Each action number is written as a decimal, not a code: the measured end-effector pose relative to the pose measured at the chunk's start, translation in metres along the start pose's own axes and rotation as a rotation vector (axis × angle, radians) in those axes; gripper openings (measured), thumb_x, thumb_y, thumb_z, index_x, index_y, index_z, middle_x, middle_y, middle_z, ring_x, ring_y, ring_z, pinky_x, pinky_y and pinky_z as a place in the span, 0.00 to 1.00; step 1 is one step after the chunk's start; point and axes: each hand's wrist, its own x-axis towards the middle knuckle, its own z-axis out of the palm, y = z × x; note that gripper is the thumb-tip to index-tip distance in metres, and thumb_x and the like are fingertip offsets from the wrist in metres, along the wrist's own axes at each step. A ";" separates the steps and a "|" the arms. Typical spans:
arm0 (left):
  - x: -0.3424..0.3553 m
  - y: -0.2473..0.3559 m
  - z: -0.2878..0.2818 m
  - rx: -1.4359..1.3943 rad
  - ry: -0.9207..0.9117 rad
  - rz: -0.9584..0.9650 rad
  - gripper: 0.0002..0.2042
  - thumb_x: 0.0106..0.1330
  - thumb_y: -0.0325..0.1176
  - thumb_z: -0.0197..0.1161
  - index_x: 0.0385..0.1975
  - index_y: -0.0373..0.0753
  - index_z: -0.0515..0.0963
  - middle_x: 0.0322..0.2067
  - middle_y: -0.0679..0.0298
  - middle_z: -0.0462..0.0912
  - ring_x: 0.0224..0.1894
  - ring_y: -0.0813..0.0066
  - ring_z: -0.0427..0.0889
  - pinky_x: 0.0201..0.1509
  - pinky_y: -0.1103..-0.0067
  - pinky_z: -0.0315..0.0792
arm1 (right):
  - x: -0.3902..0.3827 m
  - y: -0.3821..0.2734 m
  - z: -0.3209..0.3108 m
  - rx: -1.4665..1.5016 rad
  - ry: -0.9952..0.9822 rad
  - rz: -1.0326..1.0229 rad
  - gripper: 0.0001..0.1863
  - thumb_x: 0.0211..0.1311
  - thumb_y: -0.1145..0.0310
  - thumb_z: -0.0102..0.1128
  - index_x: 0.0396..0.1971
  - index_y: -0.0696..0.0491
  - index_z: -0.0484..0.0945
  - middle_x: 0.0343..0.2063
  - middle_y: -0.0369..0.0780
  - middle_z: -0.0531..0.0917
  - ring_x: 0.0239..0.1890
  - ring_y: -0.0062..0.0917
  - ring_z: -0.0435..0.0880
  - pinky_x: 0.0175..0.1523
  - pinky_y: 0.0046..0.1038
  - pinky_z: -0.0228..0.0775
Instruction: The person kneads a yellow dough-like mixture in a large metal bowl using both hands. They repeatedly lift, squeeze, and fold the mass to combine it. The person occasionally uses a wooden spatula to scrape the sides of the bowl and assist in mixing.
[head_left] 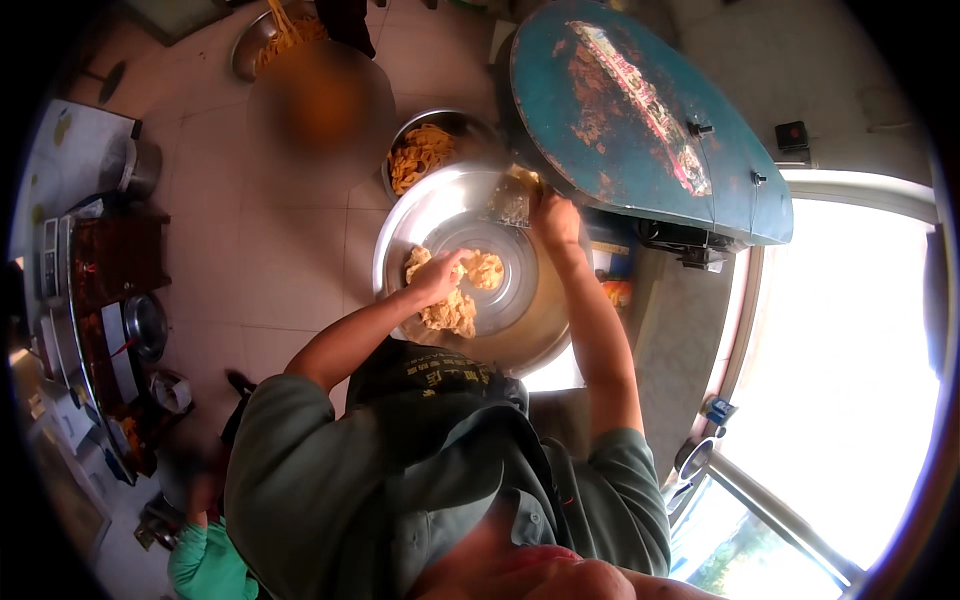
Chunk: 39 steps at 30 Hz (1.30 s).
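A wide shiny metal basin (pixel 388 245) is in front of me. Several lumps of yellowish dough (pixel 452 315) lie on its left side, with one rounder piece (pixel 486 270) near the middle. My left hand (pixel 436 279) reaches into the basin, its fingers closed on the dough between these lumps. Over the far right rim, my right hand (pixel 554 217) grips a flat, rectangular dough scraper (pixel 511 202). Its blade points to the left and looks smeared with pale dough. The fingertips of both hands are partly hidden.
Just beyond the basin is a metal bowl of orange-yellow strips (pixel 420 158). A blue-green machine housing (pixel 640 100) stands at the far right. Another bowl of strips (pixel 262 50) is at the far left, beside a blurred person. Someone in a green sleeve (pixel 212 560) is at lower left.
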 end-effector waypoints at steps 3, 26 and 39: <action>-0.004 0.007 0.001 -0.113 -0.029 0.049 0.15 0.65 0.23 0.63 0.51 0.38 0.76 0.42 0.53 0.79 0.38 0.62 0.82 0.44 0.70 0.76 | -0.021 -0.002 0.004 0.022 0.037 0.042 0.16 0.73 0.55 0.55 0.46 0.52 0.81 0.30 0.55 0.86 0.30 0.55 0.85 0.37 0.52 0.79; 0.134 0.110 -0.051 0.301 0.227 0.564 0.29 0.59 0.14 0.58 0.64 0.38 0.70 0.61 0.51 0.73 0.64 0.50 0.73 0.67 0.66 0.73 | -0.062 0.033 -0.006 0.217 0.149 0.003 0.12 0.70 0.59 0.58 0.39 0.53 0.81 0.31 0.53 0.86 0.33 0.53 0.86 0.38 0.48 0.80; 0.061 -0.001 0.043 0.456 -0.225 0.184 0.47 0.49 0.43 0.81 0.68 0.35 0.63 0.62 0.49 0.72 0.66 0.49 0.69 0.69 0.59 0.63 | -0.190 0.035 -0.043 0.576 -0.019 0.296 0.14 0.70 0.65 0.62 0.48 0.58 0.79 0.35 0.52 0.86 0.40 0.49 0.87 0.43 0.41 0.78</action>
